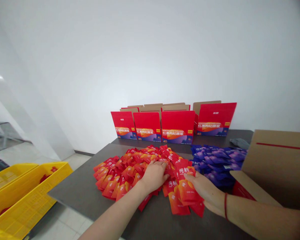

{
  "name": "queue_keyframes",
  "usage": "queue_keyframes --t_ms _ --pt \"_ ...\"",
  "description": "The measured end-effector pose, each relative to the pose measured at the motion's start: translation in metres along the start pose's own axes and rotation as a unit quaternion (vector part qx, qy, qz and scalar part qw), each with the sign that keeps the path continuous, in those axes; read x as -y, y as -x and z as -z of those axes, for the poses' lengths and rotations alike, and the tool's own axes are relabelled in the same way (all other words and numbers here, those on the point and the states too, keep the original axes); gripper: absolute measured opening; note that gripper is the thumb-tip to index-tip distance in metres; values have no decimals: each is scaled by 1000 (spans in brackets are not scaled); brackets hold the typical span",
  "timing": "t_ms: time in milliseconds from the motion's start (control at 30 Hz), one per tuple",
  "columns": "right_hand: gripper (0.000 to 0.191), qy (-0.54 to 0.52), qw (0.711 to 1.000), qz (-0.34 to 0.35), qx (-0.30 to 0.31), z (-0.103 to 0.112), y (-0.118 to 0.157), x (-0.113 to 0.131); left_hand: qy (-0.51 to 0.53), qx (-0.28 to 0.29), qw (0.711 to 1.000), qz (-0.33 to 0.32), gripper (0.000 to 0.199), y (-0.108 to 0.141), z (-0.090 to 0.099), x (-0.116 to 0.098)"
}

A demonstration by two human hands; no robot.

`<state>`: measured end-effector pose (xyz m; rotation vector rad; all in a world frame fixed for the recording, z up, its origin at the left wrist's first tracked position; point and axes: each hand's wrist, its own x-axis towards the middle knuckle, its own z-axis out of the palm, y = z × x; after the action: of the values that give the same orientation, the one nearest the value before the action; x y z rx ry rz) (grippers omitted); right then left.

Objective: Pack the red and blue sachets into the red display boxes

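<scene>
A wide heap of red sachets with orange fruit pictures lies on the dark table. My left hand rests on top of the heap, its thumb apart from its slightly bent fingers; I see nothing gripped in it. At the right side of the heap, my right hand is closed on a bunch of red sachets, thumb on top. That bunch stands tilted, with several sachets overlapping beneath it. What my right fingers do underneath is hidden. Just beyond my right hand lies a heap of purple sachets.
Several red printed cartons with raised flaps stand along the back of the table. An open carton with brown flaps is close on the right. Yellow crates holding some red items stand left of the table. A white wall rises behind.
</scene>
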<state>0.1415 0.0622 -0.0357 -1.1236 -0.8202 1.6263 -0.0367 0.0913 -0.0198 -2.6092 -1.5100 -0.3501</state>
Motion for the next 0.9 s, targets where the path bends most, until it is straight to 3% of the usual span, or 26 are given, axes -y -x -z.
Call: queue_keyframes --t_ms 100,300,433,500,567,633,733,800,900 --pt "11 -30 999 -18 -30 -3 4 2 -13 -3 1000 12 14 -3 1 0" --pt "10 -72 995 -41 -47 -10 7 9 -35 -98 991 80 30 0 25 -3" --pt "12 -96 993 -58 -31 -18 9 20 -26 -235 971 -23 30 13 31 -32" --pt "23 -104 992 -65 -18 -20 10 28 -28 -258 962 -87 30 20 25 -51" --pt "30 -100 994 -53 -3 -19 11 33 -33 -250 960 -120 30 27 18 -67" --pt "25 -92 996 -24 2 -17 10 34 -24 -235 962 -136 33 32 13 -77" --pt "14 -89 996 12 -9 -13 10 27 53 -174 970 -159 37 33 17 -76" --pt "16 -95 995 8 -12 -13 12 19 98 -96 983 -123 33 25 23 -60" --pt "18 -101 995 -22 -3 -15 17 12 71 -28 997 21 34 2 30 -20"
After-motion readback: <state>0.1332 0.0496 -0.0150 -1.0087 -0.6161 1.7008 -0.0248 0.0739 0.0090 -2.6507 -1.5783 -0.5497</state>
